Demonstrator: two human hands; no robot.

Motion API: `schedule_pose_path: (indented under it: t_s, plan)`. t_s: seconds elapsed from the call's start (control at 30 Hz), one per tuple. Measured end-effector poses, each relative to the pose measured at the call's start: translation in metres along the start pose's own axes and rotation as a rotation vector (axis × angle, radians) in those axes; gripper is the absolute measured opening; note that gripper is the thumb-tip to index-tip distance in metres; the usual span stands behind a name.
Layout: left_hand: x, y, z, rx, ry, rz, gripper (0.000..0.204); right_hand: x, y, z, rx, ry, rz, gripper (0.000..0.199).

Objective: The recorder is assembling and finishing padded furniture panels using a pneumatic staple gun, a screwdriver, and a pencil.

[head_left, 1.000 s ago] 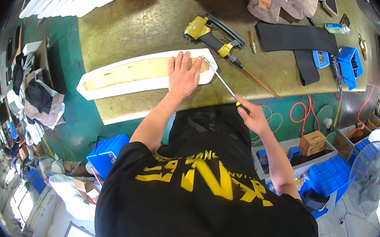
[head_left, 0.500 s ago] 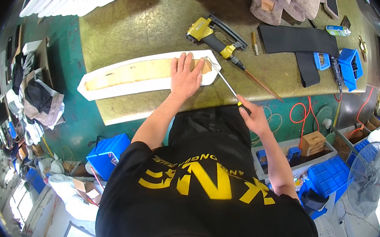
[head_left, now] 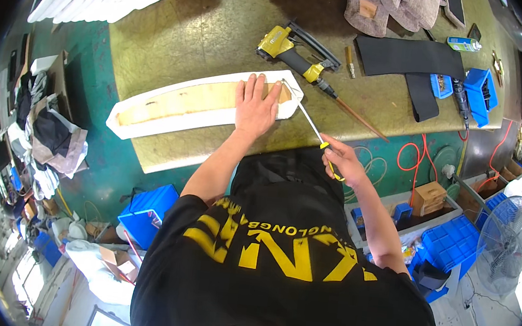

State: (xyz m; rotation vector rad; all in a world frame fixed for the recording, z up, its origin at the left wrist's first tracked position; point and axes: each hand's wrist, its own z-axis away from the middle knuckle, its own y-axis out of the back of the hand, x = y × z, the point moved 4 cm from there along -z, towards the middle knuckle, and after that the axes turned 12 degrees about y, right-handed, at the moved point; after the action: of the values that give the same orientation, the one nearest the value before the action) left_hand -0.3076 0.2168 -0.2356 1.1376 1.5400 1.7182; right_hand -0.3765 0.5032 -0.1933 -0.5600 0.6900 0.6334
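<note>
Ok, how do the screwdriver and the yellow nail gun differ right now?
The screwdriver is thin and long, held in the right hand with its tip at the white panel; the nail gun is bulky and lies unheld on the bench, off the panel. Both have yellow and black parts.

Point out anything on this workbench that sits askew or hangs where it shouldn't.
The long white panel lies slanted across the bench, its left tip poking past the edge. The left hand presses it flat while the right hand works a screwdriver at its right end. Nothing looks spilled or broken.
</note>
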Motion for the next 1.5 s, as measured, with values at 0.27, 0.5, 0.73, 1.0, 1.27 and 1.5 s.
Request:
schedule_pose_path:
  t_s: [0.27,0.5,0.73,1.0,1.27,1.5]
  plan:
    - [0.000,0.000,0.001,-0.030,0.006,-0.007,0.054,0.006,0.014,-0.009,0.188,0.230,0.666,0.028]
    - [0.002,0.002,-0.002,-0.018,0.008,-0.004,0.053,0.011,0.027,-0.016,0.166,0.167,0.479,0.039]
    - [-0.001,-0.005,-0.001,-0.040,0.010,-0.021,0.054,0.009,0.004,-0.029,-0.291,-0.183,-0.698,0.057]
    - [-0.009,0.045,0.035,-0.081,0.610,0.722,0.046,-0.079,0.054,-0.010,-0.334,-0.001,0.333,0.042]
    - [-0.004,0.121,0.116,-0.704,0.754,1.101,0.043,-0.112,0.024,-0.078,-0.871,-0.063,0.648,0.035]
    - [-0.030,0.101,0.234,-0.501,1.168,1.428,0.034,-0.127,-0.037,-0.094,-1.089,-0.047,0.864,0.032]
